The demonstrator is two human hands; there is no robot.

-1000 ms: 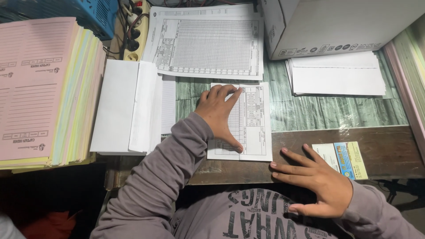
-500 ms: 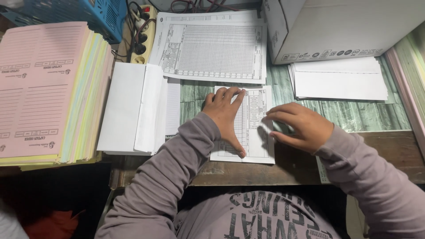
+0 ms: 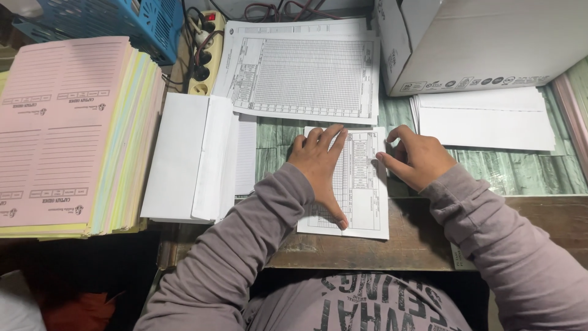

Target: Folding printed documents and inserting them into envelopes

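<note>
A folded white sheet printed with a table lies on the table in front of me, its lower part over the brown wooden edge. My left hand presses flat on the sheet's left half, fingers spread. My right hand rests at the sheet's right edge, with thumb and fingertips pinching or touching that edge. Both arms wear grey sleeves.
A larger printed table sheet lies beyond. White folded papers sit to the left, beside a thick stack of pink and pastel forms. A white cardboard box and white envelopes are at right. A power strip and blue basket stand at the back.
My right hand has come up from the table's front edge to the right edge of the folded sheet. The left hand has stayed pressed on the sheet.
</note>
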